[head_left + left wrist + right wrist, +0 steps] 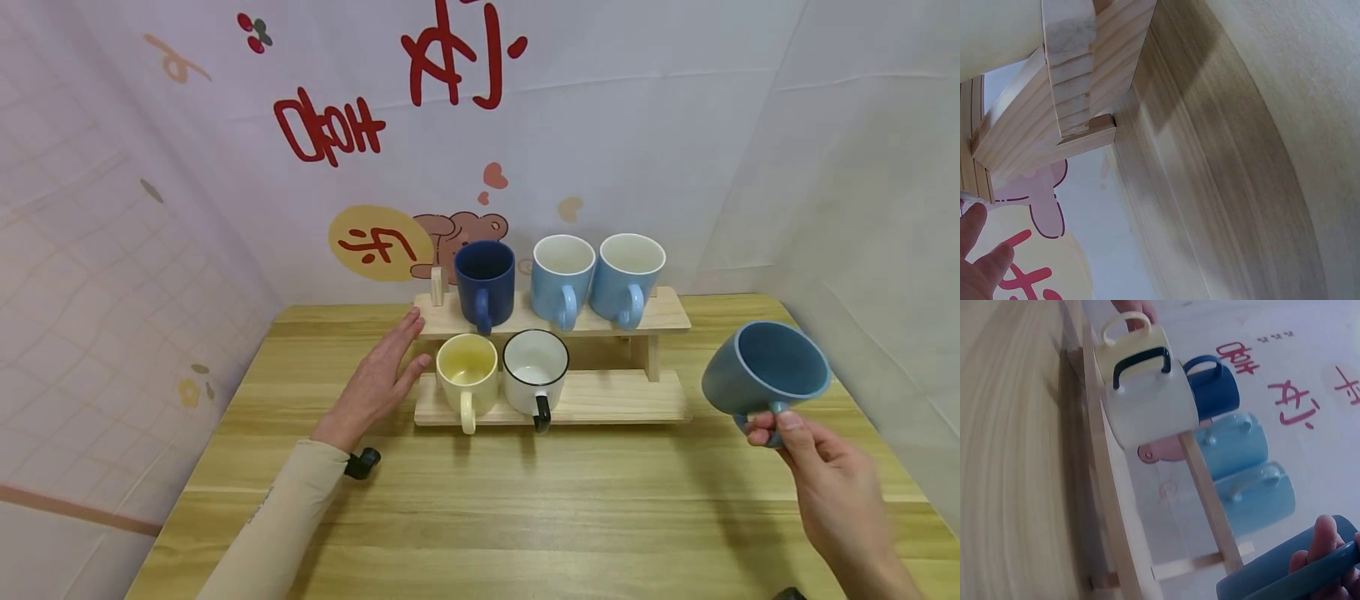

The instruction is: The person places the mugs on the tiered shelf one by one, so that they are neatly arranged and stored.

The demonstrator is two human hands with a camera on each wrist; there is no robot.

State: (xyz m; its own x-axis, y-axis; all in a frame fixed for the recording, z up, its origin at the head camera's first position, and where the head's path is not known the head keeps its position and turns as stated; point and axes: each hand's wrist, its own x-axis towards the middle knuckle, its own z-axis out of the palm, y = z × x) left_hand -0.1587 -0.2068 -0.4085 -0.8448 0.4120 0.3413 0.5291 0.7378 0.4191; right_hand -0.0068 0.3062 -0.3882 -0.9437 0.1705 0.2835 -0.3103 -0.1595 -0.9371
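My right hand (840,483) grips a grey-blue mug (765,367) by its handle, holding it tilted in the air to the right of a two-tier wooden rack (622,400). With fingers extended, my left hand (378,379) touches the rack's left end. A dark blue mug (485,287) and two light blue mugs (562,279) stand on the upper shelf. Below them, a pale yellow mug (467,379) and a white mug (536,371) with a black rim and handle stand side by side. In the right wrist view, fingers (1325,540) curl round the held mug's handle.
The rack stands on a wood-grain table (480,517), close to a white printed backdrop (637,125). Bare shelf board lies right of the white mug. Cloth-like side walls (885,250) flank the table.
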